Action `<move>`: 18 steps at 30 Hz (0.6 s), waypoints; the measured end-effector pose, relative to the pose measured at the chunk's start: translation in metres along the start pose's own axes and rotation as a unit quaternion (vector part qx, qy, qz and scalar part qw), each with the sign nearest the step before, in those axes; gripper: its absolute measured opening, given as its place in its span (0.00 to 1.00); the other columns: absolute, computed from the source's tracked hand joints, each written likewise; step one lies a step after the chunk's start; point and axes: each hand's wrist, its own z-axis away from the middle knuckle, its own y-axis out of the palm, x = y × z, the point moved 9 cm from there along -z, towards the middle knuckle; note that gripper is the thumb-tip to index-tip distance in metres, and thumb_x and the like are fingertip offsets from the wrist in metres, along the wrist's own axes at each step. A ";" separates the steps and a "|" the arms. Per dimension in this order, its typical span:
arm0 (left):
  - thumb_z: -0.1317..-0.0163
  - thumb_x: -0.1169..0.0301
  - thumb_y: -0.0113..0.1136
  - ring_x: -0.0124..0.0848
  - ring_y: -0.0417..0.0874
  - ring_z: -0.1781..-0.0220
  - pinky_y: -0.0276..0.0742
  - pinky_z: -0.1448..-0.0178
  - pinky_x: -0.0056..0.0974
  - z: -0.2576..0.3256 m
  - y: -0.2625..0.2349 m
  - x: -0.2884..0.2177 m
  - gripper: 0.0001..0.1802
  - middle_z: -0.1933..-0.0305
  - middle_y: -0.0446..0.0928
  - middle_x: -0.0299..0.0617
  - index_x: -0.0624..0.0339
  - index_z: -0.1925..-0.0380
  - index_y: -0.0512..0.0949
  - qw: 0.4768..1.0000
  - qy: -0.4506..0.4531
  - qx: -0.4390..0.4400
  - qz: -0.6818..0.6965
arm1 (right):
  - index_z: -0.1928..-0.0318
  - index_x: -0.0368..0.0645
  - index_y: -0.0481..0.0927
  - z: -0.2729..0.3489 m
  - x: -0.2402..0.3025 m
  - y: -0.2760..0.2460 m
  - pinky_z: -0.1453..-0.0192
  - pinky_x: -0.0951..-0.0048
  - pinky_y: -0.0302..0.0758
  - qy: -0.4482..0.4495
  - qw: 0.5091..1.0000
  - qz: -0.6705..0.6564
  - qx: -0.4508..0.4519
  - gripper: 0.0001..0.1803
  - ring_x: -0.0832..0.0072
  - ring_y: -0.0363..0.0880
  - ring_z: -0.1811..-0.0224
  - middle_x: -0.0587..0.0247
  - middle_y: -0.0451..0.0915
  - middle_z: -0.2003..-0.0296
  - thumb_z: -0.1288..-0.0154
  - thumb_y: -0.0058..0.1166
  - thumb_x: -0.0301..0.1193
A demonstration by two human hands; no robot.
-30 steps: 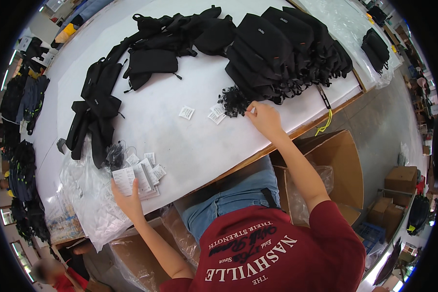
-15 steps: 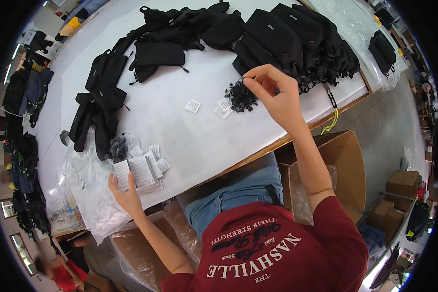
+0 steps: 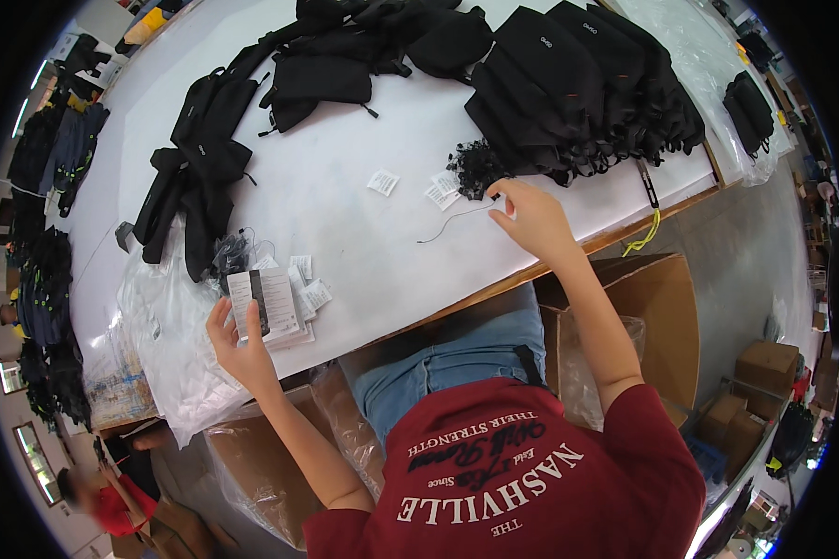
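My left hand (image 3: 242, 349) grips a printed paper hang tag (image 3: 244, 296) by its near edge, thumb over it and fingers at its left side. More tags lie in a pile (image 3: 300, 321) beside and under it. My right hand (image 3: 534, 219) pinches one end of a thin black tag string (image 3: 446, 224), whose loose length trails leftward across the white table. Just beyond that hand sits a tangled heap of black tag strings (image 3: 475, 170). Small white labels (image 3: 443, 190) lie next to the heap, and a single white label (image 3: 382, 183) lies further left.
Black fabric pouches are stacked (image 3: 569, 84) at the back right. Loose black pouches (image 3: 322, 88) spread along the back and left. Clear plastic bags (image 3: 172, 345) cover the left corner. Open cardboard boxes (image 3: 662, 326) stand below the table edge (image 3: 522, 279). Another person (image 3: 126, 498) is at lower left.
My right hand has drawn back from the string heap toward me, bringing out one string. My left hand has shifted slightly, and a tag with a dark band now shows in it.
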 end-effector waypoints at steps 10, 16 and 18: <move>0.38 0.56 0.62 0.44 0.78 0.50 0.71 0.45 0.43 -0.011 0.002 0.061 0.23 0.52 0.79 0.49 0.63 0.51 0.75 0.992 -0.036 0.033 -0.119 | 0.66 0.43 0.75 -0.012 0.054 0.096 0.61 0.60 0.74 -0.106 0.984 0.051 0.132 0.07 0.60 0.79 0.65 0.60 0.76 0.66 0.44 0.58 0.30; 0.43 0.52 0.65 0.51 0.69 0.36 0.61 0.32 0.47 -0.007 0.006 0.051 0.25 0.39 0.70 0.57 0.61 0.54 0.78 0.980 0.027 0.043 -0.191 | 0.65 0.42 0.73 -0.009 0.060 0.100 0.63 0.58 0.73 -0.140 0.975 0.049 0.163 0.06 0.59 0.79 0.65 0.58 0.76 0.67 0.41 0.56 0.28; 0.44 0.54 0.66 0.51 0.68 0.36 0.60 0.32 0.47 -0.005 0.009 0.051 0.24 0.38 0.70 0.56 0.60 0.55 0.79 0.972 0.051 0.059 -0.223 | 0.65 0.41 0.72 -0.006 0.067 0.088 0.63 0.59 0.73 -0.140 0.980 -0.002 0.145 0.06 0.59 0.78 0.67 0.58 0.76 0.68 0.40 0.55 0.28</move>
